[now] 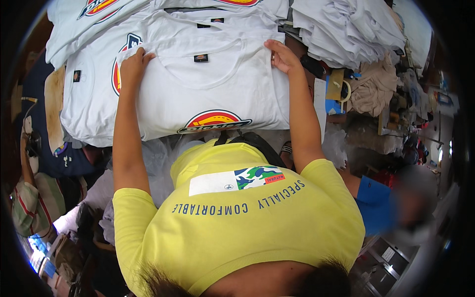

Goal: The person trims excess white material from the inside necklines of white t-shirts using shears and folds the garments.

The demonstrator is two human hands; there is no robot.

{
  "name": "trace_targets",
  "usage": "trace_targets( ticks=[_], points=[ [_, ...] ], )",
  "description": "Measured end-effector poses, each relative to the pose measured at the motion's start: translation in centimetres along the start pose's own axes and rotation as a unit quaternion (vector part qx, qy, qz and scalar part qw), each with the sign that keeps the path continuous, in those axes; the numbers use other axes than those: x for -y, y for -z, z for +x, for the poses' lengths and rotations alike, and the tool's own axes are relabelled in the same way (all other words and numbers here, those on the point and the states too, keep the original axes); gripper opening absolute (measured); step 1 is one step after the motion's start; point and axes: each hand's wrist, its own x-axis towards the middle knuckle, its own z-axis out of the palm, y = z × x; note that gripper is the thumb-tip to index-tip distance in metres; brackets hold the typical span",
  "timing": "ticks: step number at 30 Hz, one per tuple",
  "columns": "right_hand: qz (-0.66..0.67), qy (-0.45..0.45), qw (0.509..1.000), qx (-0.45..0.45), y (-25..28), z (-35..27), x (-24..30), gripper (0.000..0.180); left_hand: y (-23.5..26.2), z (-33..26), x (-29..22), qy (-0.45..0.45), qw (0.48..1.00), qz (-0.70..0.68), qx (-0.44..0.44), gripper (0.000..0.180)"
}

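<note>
A white T-shirt (198,91) lies spread before me, its round neckline and dark collar label (201,58) facing up. On its front, a red and yellow print (217,120) curves near the close edge. My left hand (134,67) is closed on the left shoulder of this shirt, fingers pinching the cloth. At the opposite shoulder, my right hand (283,56) grips the fabric edge between thumb and curled fingers. Beneath and beyond lie more white printed T-shirts (89,111), overlapping one another.
At the far right rises a heap of white garments (346,29), with crumpled beige cloth (375,91) below it. A tape roll (345,92) sits beside blue material. People in a blue garment (373,205) and a striped garment (37,203) are at either side.
</note>
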Motion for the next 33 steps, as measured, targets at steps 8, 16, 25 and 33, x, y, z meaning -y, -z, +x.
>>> trace_targets(
  ticks=[8,16,25,33],
  points=[
    [-0.008,0.082,0.993,-0.083,0.8,3.2,-1.3,0.037,-0.4,0.1,0.1,-0.040,0.998,0.040,-0.033,0.034],
    [-0.615,0.454,0.634,-0.117,-2.6,0.3,-1.4,0.044,-0.5,-2.4,-1.9,-0.040,0.982,0.081,-0.167,0.035],
    [-0.727,0.428,0.528,-0.101,-3.8,5.9,-0.8,0.034,-1.6,1.0,-0.4,-0.054,0.993,0.086,-0.063,0.026],
    [-0.677,0.555,0.452,-0.170,-4.7,3.6,-1.3,0.033,-0.2,-0.2,-3.2,-0.109,0.957,0.121,-0.241,0.016]
  ],
)
